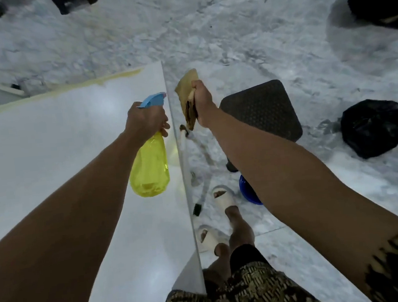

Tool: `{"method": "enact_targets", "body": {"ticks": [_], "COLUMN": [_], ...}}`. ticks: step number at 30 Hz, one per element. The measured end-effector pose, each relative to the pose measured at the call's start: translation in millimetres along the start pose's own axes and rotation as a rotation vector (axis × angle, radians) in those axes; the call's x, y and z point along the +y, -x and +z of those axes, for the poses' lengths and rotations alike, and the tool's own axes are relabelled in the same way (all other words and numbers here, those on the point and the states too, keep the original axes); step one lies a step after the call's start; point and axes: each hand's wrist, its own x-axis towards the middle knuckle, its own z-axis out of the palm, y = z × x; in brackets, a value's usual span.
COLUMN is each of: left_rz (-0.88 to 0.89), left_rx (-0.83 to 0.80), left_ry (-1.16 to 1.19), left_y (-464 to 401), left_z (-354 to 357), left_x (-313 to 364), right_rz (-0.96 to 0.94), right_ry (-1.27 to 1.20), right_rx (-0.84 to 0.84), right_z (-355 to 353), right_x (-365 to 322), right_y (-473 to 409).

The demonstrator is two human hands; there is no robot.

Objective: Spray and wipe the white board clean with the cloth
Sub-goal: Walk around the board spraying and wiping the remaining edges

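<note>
Left hand (145, 118) grips bottle (149, 166) (right hand (202, 102): cloth (187, 89)).

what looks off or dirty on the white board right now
A yellowish stain runs along the far edge of the white board; the rest looks clean. The left hand holds the spray bottle, the right hand the cloth.

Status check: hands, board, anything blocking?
Left hand grips spray bottle, nozzle toward white board. Right hand grips cloth, off the board. Yellowish streak along far edge. Nothing blocking.
</note>
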Motion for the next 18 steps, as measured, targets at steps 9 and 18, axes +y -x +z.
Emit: {"method": "enact_targets", "body": {"ticks": [9,18], "left_rz": [0.02,0.0], "left_rx": [0.113,0.15], "left_ry": [0.031,-0.029], "left_y": [-73,-109], "left_z": [-16,-39], "left_x": [40,55], "right_rz": [-0.601,-0.802], "right_ry": [1.05,1.439], "right_rx": [0.129,0.176], "right_z": [89,103], "right_x": [0,34], "right_y": [-98,-120]}}
